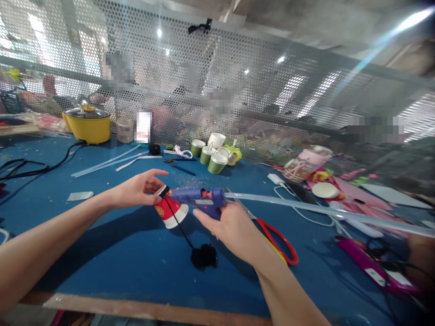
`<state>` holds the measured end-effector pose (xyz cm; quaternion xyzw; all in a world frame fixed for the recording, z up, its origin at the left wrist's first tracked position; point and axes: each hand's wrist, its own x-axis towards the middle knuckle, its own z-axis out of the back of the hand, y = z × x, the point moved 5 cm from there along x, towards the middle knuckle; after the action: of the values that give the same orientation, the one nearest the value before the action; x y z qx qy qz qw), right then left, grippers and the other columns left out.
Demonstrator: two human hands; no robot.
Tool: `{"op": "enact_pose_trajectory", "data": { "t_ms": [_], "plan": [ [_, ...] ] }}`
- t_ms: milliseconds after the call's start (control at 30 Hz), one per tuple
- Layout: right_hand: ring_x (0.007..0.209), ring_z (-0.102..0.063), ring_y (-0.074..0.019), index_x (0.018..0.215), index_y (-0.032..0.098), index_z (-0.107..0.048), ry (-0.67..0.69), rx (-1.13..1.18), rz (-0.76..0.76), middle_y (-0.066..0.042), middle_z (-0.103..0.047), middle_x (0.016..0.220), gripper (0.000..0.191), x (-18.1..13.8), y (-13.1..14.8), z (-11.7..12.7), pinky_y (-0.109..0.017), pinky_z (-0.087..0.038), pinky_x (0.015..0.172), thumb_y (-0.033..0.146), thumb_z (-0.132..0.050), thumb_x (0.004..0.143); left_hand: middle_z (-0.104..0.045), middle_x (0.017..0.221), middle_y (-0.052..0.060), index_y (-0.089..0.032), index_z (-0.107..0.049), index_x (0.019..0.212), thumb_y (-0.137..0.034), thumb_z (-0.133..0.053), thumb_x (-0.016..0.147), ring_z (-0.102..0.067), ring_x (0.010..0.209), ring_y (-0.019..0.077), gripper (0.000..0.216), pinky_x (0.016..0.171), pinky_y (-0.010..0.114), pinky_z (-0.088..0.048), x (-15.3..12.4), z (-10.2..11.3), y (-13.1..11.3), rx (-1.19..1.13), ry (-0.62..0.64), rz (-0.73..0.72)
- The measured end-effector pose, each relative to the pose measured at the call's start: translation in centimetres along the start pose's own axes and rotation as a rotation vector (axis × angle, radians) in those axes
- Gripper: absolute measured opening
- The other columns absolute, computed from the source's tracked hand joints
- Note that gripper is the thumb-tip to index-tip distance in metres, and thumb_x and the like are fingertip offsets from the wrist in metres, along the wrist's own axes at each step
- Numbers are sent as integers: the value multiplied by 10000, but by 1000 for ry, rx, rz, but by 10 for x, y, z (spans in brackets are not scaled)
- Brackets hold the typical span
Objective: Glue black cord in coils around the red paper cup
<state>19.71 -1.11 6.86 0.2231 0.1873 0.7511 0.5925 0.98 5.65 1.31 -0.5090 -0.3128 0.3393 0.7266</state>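
My left hand (144, 188) is closed on the narrow end of a small red paper cup (173, 213), its thumb and fingertips against it. The cup is tilted with its white rim facing down and right. From a black piece at its narrow end, a black cord runs down to a fluffy black pompom (204, 256) on the table. My right hand (234, 228) grips a blue glue gun (204, 201), its nozzle close to the cup's narrow end. A long clear glue stick (288, 200) sticks out of the gun's back. Whether the nozzle touches the cup cannot be made out.
Red-handled scissors (277, 240) lie beside my right wrist. Several small green-and-white cups (218, 161), pliers (180, 165) and clear glue sticks (105, 161) lie further back. A yellow pot (87, 127) stands left, a magenta tool (374, 267) right, before a perforated metal screen (183, 90).
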Motion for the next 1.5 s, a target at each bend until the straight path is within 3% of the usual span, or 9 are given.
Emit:
{"op": "enact_pose_trajectory", "data": {
  "t_ms": [333, 767, 1033, 1500],
  "plan": [
    [403, -510, -145, 684, 179, -569, -12, -14, -90, 42, -497, 384, 201, 8, -14, 2, -259, -400, 482, 355, -524, 770, -559, 1089, 109, -169, -296, 1237, -106, -600, 695, -552, 1038, 205, 625, 942, 438, -395, -3, -5, -6, -35, 103, -73],
    [386, -490, -128, 576, 196, -499, 7, 55, -69, 46, -479, 375, 261, 3, -11, 3, -249, -390, 453, 358, -519, 779, -555, 1092, 97, -192, -308, 1237, -121, -604, 702, -550, 1041, 209, 615, 926, 432, -410, -2, -5, -4, -47, 116, -81],
    [410, -505, -135, 755, 180, -604, -2, 32, -23, 57, -498, 394, 189, 0, -7, 1, -250, -399, 483, 350, -525, 779, -584, 1047, 87, -180, -329, 1225, -136, -612, 704, -575, 1002, 199, 595, 921, 427, -412, -2, -3, -4, -20, 69, -58],
    [415, -511, -135, 734, 182, -610, -6, 9, 0, 53, -511, 404, 173, -3, 0, 1, -251, -402, 489, 332, -533, 773, -592, 1043, 81, -183, -325, 1231, -143, -607, 711, -573, 1000, 189, 592, 925, 420, -408, -2, -4, -5, 11, 65, -61]
  ]
}}
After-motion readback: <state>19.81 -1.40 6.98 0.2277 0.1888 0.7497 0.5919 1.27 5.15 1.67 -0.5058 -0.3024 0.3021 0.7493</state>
